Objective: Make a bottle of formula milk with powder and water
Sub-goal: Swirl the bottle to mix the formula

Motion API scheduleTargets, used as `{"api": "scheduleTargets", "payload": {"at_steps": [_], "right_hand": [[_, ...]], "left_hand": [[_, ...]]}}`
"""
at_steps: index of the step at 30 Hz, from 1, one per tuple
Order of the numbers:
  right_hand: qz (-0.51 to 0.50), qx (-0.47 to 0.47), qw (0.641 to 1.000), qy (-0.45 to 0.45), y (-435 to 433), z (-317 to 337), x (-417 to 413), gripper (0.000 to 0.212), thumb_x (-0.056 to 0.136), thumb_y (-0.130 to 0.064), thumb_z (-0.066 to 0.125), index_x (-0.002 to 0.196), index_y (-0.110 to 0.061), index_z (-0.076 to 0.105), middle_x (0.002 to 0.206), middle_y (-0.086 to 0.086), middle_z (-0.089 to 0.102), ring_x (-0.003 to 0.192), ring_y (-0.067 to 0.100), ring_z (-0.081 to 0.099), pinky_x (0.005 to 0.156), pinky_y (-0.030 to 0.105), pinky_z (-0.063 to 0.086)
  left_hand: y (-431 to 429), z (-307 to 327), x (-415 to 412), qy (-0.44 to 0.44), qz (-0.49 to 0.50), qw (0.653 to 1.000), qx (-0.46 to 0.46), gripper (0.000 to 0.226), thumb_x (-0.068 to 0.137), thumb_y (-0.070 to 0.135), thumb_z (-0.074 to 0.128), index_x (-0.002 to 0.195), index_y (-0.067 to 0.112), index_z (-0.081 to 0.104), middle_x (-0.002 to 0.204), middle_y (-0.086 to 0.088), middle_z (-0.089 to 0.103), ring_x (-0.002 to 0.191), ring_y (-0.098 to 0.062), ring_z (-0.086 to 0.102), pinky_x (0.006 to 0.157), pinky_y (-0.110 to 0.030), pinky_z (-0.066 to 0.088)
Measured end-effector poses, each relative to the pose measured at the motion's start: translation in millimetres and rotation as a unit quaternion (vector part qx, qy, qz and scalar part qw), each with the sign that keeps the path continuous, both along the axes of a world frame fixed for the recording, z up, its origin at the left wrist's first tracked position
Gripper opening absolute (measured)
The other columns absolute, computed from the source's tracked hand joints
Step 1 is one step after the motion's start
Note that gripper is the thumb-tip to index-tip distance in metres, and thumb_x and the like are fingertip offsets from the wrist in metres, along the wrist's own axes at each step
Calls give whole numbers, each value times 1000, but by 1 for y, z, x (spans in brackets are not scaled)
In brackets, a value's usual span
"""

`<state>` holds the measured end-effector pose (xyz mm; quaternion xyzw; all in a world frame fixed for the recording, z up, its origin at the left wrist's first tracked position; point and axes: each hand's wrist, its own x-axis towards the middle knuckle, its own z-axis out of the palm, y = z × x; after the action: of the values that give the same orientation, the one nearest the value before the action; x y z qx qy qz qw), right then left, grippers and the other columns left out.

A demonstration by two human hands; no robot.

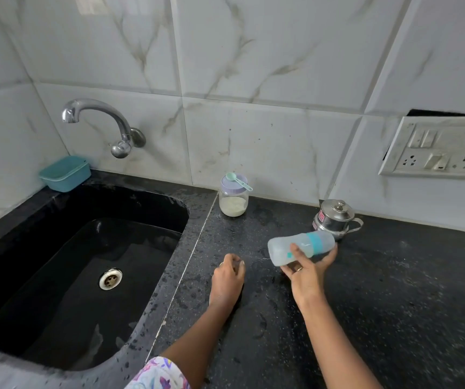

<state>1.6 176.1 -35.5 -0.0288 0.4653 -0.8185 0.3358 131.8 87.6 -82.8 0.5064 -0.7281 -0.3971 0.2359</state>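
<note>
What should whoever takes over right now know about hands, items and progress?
Right hand holds the baby bottle on its side above the counter, teal collar on.
Left hand rests on the counter, holding nothing.
Powder jar stands lidded by the wall, scoop on its lid; lidded steel pot behind the bottle.
Done: no milk visible in the bottle.
Left: open it, add water and powder, close, shake.

no legible text, steel pot label [321, 216] blurred

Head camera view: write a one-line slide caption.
Right hand holds the baby bottle sideways over the black counter, left hand nearby, powder jar and scoop behind.
</note>
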Motion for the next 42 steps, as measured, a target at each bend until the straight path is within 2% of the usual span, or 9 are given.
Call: {"api": "scheduleTargets", "payload": {"at_steps": [3, 8, 13, 18, 23, 27, 32, 37, 42], "right_hand": [[9, -25, 995, -100, 7, -5, 8, 77, 84, -3, 62, 138, -43, 25, 130, 8, 50, 112, 29, 55, 77, 56, 53], [107, 129, 984, 66, 27, -14, 15, 95, 75, 4, 70, 138, -47, 20, 109, 7, 60, 97, 25, 61, 70, 47, 55], [-9, -73, 982, -171, 21, -16, 23, 72, 78, -17, 67, 139, -32, 31, 128, 10, 55, 101, 27, 61, 56, 42, 58], [94, 79, 992, 22, 27, -9, 21, 91, 74, 3, 69, 138, -43, 23, 109, 6, 59, 97, 23, 61, 71, 52, 55], [20, -44, 992, -118, 23, -11, 24, 67, 86, -5, 59, 136, -36, 29, 120, 5, 55, 106, 27, 59, 61, 47, 59], [94, 73, 993, 19, 29, -9, 26, 92, 77, 6, 66, 140, -44, 20, 108, 5, 59, 99, 24, 60, 74, 52, 55], [31, -32, 993, -110, 25, -11, 26, 67, 85, -4, 60, 137, -34, 29, 127, 8, 53, 102, 25, 60, 61, 46, 59], [142, 112, 979, 92, 34, -4, 26, 99, 73, 10, 69, 135, -49, 19, 106, 9, 62, 95, 22, 64, 78, 53, 55], [88, 52, 994, 25, 28, -3, 27, 91, 78, 8, 64, 140, -43, 19, 110, 5, 58, 102, 23, 60, 80, 55, 53]], "left_hand": [[1, -1, -1, -18, 2, 1000, -25, 17, 95, 23, 49, 104, 10, 56, 92, -6, 69, 80, -20, 64, 72, -35, 52], [4, -2, -1, -38, 9, 998, -45, 14, 94, 21, 49, 98, 11, 57, 88, -7, 67, 78, -22, 61, 69, -34, 47], [5, -2, -1, -53, -3, 998, -47, 12, 93, 21, 48, 95, 12, 56, 87, -5, 65, 78, -23, 61, 72, -37, 50], [5, -1, -1, -53, -5, 997, -47, 13, 92, 21, 49, 96, 11, 56, 89, -7, 66, 80, -24, 61, 74, -39, 50], [5, 0, -1, -56, -9, 997, -43, 12, 92, 21, 50, 97, 11, 56, 88, -6, 66, 78, -23, 61, 72, -37, 50], [5, 0, 0, -51, -10, 998, -43, 12, 92, 21, 50, 97, 11, 56, 89, -5, 65, 80, -23, 61, 74, -39, 52], [5, 0, 0, -46, -8, 998, -42, 11, 93, 20, 50, 94, 11, 56, 84, -7, 65, 75, -23, 60, 69, -38, 50], [5, -1, 0, -44, -7, 998, -43, 11, 92, 20, 50, 92, 10, 56, 84, -6, 64, 73, -22, 59, 67, -36, 47], [4, -2, -1, -45, -4, 998, -40, 11, 92, 21, 50, 92, 11, 56, 85, -6, 64, 75, -22, 59, 67, -35, 47]]}}
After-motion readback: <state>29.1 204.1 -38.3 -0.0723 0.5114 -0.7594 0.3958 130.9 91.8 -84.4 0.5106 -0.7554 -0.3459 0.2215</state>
